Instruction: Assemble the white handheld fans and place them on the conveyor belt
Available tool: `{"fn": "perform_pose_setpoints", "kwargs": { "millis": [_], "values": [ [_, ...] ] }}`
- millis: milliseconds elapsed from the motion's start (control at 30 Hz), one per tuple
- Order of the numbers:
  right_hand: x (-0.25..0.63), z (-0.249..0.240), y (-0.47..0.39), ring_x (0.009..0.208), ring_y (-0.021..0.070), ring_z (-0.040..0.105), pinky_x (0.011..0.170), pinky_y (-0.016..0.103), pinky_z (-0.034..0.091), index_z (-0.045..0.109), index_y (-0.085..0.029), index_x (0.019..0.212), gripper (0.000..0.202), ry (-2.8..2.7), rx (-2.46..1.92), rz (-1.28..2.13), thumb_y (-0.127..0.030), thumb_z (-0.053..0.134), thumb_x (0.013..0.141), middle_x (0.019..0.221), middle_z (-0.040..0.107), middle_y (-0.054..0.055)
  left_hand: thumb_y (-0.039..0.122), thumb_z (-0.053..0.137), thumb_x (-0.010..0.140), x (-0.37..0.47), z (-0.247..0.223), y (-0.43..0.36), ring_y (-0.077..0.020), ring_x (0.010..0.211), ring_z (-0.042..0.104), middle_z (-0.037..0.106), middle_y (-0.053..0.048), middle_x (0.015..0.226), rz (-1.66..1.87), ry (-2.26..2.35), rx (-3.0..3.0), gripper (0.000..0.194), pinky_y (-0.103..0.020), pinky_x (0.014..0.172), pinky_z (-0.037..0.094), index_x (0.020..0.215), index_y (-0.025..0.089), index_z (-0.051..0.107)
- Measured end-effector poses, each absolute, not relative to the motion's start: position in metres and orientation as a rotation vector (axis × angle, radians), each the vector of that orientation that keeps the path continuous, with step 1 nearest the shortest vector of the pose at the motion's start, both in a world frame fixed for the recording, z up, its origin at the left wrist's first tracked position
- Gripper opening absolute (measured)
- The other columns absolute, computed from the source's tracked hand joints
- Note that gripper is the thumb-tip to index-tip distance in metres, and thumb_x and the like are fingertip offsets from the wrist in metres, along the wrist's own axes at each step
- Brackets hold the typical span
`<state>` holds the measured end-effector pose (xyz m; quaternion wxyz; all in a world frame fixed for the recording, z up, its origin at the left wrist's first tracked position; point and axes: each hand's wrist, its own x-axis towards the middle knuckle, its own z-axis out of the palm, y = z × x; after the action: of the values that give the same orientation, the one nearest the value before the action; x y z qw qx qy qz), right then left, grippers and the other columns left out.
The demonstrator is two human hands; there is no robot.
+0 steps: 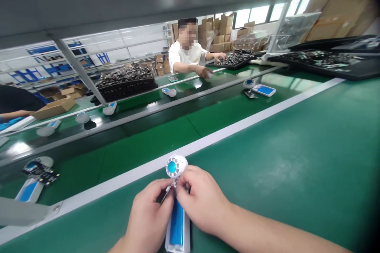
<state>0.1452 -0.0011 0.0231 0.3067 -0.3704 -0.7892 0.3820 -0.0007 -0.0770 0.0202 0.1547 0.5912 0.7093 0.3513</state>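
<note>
A white handheld fan (177,229) lies on the green bench below me, its round head pointing away and a blue battery showing in its open handle. Above the handle, my left hand (151,209) pinches a thin circuit board (168,190), seen nearly edge-on. My right hand (203,199) is closed at the fan's neck, thumb and fingertips together beside the board. Whatever small part lies between those fingertips is hidden.
Beyond the white rail (219,138) runs a green conveyor (166,134) with more fan parts (264,90) on it. A co-worker (190,55) reaches over the far lane near a black tray of small parts (234,59). A metal post (80,71) stands left.
</note>
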Motion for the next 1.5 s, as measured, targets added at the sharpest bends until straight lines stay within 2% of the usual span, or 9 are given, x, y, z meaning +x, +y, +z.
{"fn": "perform_pose_setpoints", "kwargs": {
  "millis": [100,300,467,700,900,1033,1400,1500],
  "values": [
    [0.145,0.020,-0.002,0.066,0.0125,0.051,0.061,0.025,0.035,0.048,-0.019,0.061,0.018,-2.054,-1.020,1.013,-0.010,0.054,0.076,0.071,0.057,-0.002,0.026,0.056,0.090,-0.002,0.017,-0.077,-0.0190,0.091,0.073,0.076,-0.006,0.104,1.050,1.993,1.918,0.023,-0.027,0.081,0.058,0.103,0.023,0.074],
    [0.147,0.018,-0.003,0.065,0.0133,0.053,0.060,0.026,0.036,0.051,-0.019,0.061,0.016,-1.995,-1.082,1.092,-0.011,0.054,0.074,0.070,0.060,-0.001,0.018,0.055,0.090,-0.003,0.014,-0.076,-0.0189,0.088,0.073,0.077,-0.003,0.101,1.069,1.950,2.276,0.026,-0.028,0.079,0.060,0.108,0.026,0.072],
    [0.147,0.016,-0.006,0.062,0.0137,0.055,0.058,0.025,0.037,0.053,-0.020,0.063,0.015,-1.916,-1.125,1.268,-0.012,0.052,0.075,0.067,0.061,-0.001,0.010,0.056,0.086,-0.006,0.015,-0.078,-0.0197,0.093,0.072,0.075,-0.007,0.105,1.065,1.874,2.565,0.031,-0.027,0.082,0.060,0.114,0.020,0.067],
    [0.147,0.013,-0.005,0.064,0.0151,0.056,0.056,0.025,0.036,0.055,-0.020,0.063,0.013,-1.961,-1.202,1.276,-0.011,0.053,0.071,0.067,0.064,0.001,0.005,0.053,0.085,-0.006,0.019,-0.079,-0.0183,0.089,0.070,0.074,-0.011,0.102,1.021,1.698,2.662,0.034,-0.027,0.080,0.059,0.116,0.015,0.065],
    [0.154,0.023,-0.001,0.057,0.0139,0.055,0.054,0.024,0.034,0.058,-0.020,0.063,0.016,-2.094,-1.196,1.259,-0.014,0.051,0.075,0.063,0.065,-0.001,0.010,0.053,0.088,-0.002,0.021,-0.077,-0.0181,0.089,0.070,0.074,-0.009,0.104,1.060,1.692,2.298,0.033,-0.028,0.080,0.059,0.114,0.020,0.070],
    [0.154,0.026,-0.001,0.064,0.0138,0.058,0.060,0.024,0.037,0.060,-0.020,0.063,0.016,-2.095,-1.160,1.062,-0.011,0.054,0.076,0.070,0.065,0.000,0.018,0.055,0.091,-0.001,0.022,-0.073,-0.0186,0.090,0.070,0.074,-0.008,0.103,1.074,1.700,1.904,0.027,-0.028,0.080,0.059,0.109,0.026,0.074],
    [0.149,0.013,-0.001,0.063,0.0119,0.055,0.060,0.022,0.039,0.053,-0.019,0.058,0.021,-1.899,-1.084,1.206,-0.004,0.056,0.073,0.067,0.058,-0.002,0.017,0.050,0.093,-0.005,0.030,-0.071,-0.0191,0.082,0.066,0.073,-0.009,0.094,1.051,1.522,1.932,0.032,-0.032,0.075,0.056,0.114,0.026,0.072],
    [0.146,0.012,-0.001,0.066,0.0126,0.057,0.062,0.022,0.041,0.055,-0.018,0.059,0.021,-1.905,-1.031,1.197,-0.005,0.056,0.075,0.069,0.059,-0.001,0.022,0.053,0.091,-0.001,0.027,-0.068,-0.0202,0.081,0.068,0.073,-0.009,0.089,1.067,1.551,1.791,0.026,-0.032,0.074,0.057,0.104,0.024,0.075]
  ]
}}
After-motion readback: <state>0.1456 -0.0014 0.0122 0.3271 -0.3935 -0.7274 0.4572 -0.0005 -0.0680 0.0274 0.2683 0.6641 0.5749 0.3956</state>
